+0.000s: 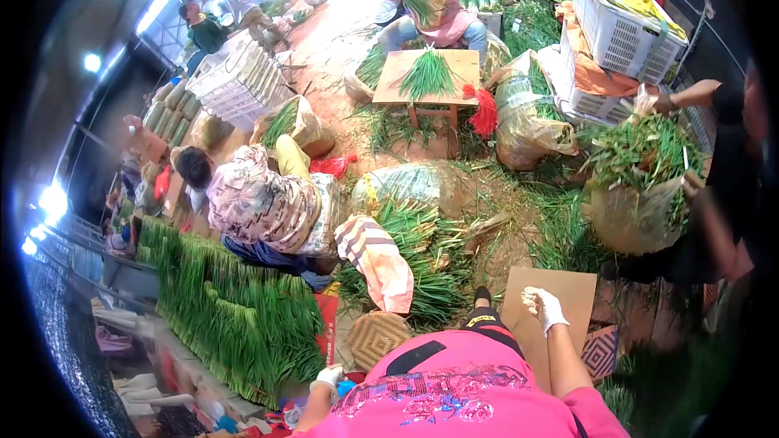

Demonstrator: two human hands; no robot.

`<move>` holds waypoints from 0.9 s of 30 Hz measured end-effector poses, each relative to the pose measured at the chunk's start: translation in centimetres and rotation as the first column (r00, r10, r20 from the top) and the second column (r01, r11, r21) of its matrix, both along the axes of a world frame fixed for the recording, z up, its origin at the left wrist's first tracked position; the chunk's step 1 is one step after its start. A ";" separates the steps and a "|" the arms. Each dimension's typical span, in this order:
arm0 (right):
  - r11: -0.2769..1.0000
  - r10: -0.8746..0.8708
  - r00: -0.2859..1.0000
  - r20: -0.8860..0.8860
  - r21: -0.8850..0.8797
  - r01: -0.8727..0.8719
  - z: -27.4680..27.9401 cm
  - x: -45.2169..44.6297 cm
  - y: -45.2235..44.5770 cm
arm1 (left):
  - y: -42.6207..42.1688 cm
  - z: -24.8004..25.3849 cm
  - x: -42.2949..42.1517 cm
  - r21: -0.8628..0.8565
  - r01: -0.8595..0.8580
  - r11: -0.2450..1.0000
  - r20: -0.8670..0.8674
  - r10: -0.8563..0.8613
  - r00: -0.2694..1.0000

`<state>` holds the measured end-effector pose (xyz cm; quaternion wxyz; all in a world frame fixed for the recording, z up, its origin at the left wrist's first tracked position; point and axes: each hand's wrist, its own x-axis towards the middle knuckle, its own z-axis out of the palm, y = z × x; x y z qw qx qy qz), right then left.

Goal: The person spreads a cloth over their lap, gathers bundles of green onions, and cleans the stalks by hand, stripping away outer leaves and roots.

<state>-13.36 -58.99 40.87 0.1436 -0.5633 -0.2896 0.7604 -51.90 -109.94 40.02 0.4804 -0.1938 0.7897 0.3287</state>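
1. Grip: your right hand [540, 306] curls over the board [578, 296]; whether it or your left hand [330, 375] pinches anything, I cannot tell.
2. Green stalks [235, 316] lie beside your left hand.
3. Risk: a careless leftward reach could disarrange them.
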 end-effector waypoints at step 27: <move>0.875 -0.483 0.867 -0.124 -0.072 0.478 1.9 10.1 -27.3 | -3.5 2.6 -3.7 -0.082 0.467 0.880 0.168 -0.450 0.877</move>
